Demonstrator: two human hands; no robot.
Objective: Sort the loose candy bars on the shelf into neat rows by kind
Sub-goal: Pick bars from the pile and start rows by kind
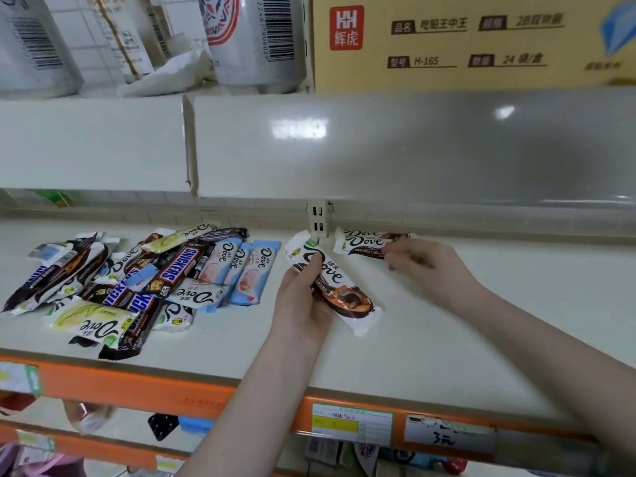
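From the head camera I see my left hand [303,297] with its fingers curled round a white-and-brown Dove bar [332,282], thumb on top of the wrapper, holding it slanted on the bare right part of the shelf [447,339]; I judge it is held there ready to go beside its own kind. My right hand [423,263] rests farther back with its fingers bent onto the end of a placed Dove bar [364,243], which lies crosswise near the back lip just right of the shelf bracket [319,218], probably squaring it up as the start of a row. The two brown bars are near each other but not touching. To the left, well apart from both hands, the unsorted pile [137,280] remains: Snickers bars [179,266], light blue Dove bars [254,273] and pale green Dove bars [93,321] overlapping every which way, so most of the sorting looks undone.
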